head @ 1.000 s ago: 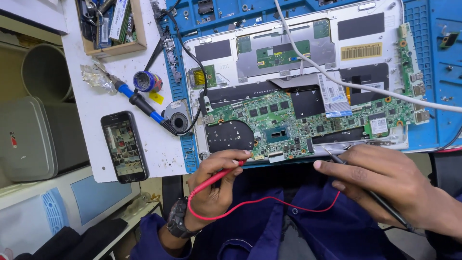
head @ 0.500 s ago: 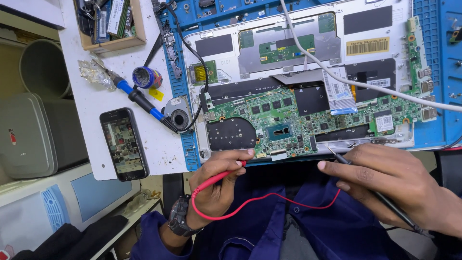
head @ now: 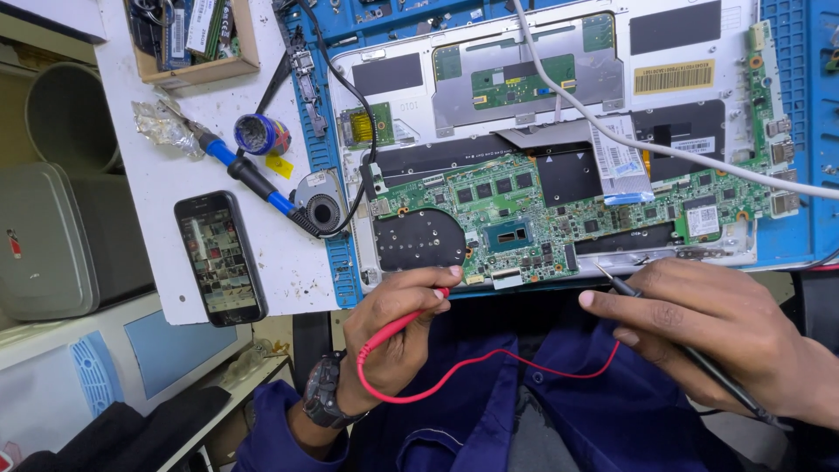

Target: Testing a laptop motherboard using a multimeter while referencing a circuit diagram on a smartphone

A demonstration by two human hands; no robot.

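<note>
An opened laptop (head: 664, 52) lies on a blue work mat, its green circuit board (head: 516, 197) exposed. My left hand (head: 393, 336) grips a red test probe (head: 411, 319), whose tip sits at the board's near edge. Its red lead (head: 489, 358) loops across my blue sleeves. My right hand (head: 708, 328) pinches a black test probe (head: 622, 284); the metal tip points at the board's lower right edge. A dark watch is on my left wrist.
A smartphone (head: 218, 258) with a lit screen lies on the white bench at left. A blue-handled soldering iron (head: 249, 179), a small round tin (head: 260, 135), a loose fan (head: 322, 208) and a cardboard parts box (head: 197, 39) lie nearby. A white cable (head: 664, 149) crosses the laptop.
The view has shifted slightly. Both hands stay at the board's near edge with their probes, with only small adjustments.
</note>
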